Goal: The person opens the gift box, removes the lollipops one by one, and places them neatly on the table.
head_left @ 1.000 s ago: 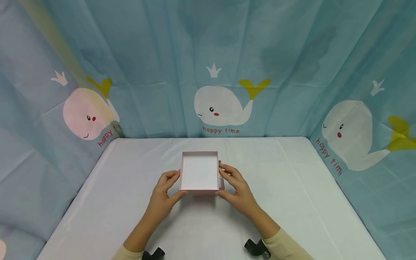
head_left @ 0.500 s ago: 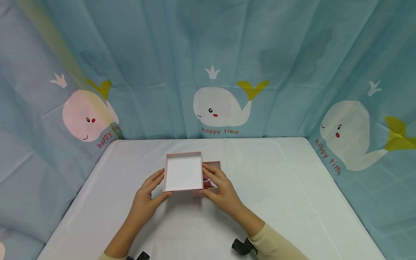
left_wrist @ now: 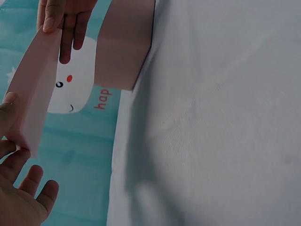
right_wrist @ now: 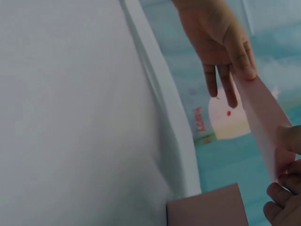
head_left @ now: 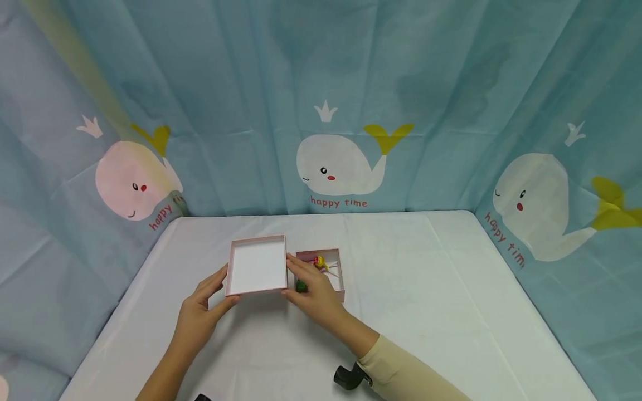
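Both hands grip a square box lid (head_left: 258,264), pink-rimmed with its white inside facing up, from opposite sides. My left hand (head_left: 198,312) pinches the near left corner, thumb on the front edge. On the right edge, my right hand (head_left: 316,292) holds it between thumb and fingers. The lid (left_wrist: 37,89) is raised off the table in the left wrist view. Just right of it, the pink box (head_left: 340,292) stands uncovered on the table, partly hidden by my right hand. Inside lie lollipops, one with a red and yellow wrapper (head_left: 320,263) and one green (head_left: 301,286).
A white cloth (head_left: 426,312) covers the table. Behind it and along both sides hangs a blue curtain (head_left: 225,167) printed with whales. A black wrist-camera mount (head_left: 348,377) sits by the right sleeve (head_left: 401,362).
Both hands have carried the lid leftward off the box, from directly over it to beside it. The box has stayed in place, and its lollipops have come into sight.
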A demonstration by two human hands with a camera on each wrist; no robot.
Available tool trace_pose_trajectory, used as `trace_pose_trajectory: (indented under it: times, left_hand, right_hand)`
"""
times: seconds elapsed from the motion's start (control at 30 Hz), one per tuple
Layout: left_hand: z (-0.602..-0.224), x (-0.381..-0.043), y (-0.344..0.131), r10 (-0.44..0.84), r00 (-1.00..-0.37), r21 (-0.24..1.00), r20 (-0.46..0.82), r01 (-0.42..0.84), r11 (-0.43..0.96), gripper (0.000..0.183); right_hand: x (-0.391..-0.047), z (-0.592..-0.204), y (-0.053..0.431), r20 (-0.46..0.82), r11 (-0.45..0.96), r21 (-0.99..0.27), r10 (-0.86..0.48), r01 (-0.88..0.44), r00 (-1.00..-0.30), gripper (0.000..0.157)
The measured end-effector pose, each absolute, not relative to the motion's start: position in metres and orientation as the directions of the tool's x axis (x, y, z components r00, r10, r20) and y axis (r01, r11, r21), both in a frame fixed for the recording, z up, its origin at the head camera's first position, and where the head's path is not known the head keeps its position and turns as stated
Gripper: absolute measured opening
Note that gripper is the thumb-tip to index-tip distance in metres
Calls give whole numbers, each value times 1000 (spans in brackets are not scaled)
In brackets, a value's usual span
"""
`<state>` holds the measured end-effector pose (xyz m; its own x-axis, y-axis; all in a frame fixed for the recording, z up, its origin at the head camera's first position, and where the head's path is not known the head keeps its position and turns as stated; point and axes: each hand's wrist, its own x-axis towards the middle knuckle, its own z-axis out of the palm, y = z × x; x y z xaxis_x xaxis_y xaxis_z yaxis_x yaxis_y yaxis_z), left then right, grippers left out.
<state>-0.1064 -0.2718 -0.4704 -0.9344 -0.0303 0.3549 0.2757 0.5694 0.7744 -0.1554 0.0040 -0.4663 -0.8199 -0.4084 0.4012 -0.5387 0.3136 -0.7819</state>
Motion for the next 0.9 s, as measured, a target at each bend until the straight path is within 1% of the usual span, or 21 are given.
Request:
trace_pose_trajectory:
  times: [0.27, 0.47, 0.7, 0.9]
  left_hand:
    - [-474, -103, -295, -72, -953, 745, 294, 182, 642, 74]
    - [-474, -104, -316, -68, -977, 732, 201, 104, 673, 71]
    - [-475, -110, -334, -24, -997, 722, 69, 33, 691, 76]
    - [-481, -116, -345, -25, -1000, 710, 0, -18, 704, 82]
  right_hand:
    - [-156, -468, -21, 346, 325, -801, -434, -503, -832, 68]
    - [-157, -472, -44, 314, 324, -827, -411, -459, -856, 64]
    - [-153, -480, -66, 238, 434, -812, -366, -391, -900, 61]
    - [-152, -487, -82, 233, 485, -783, -352, -389, -907, 60]
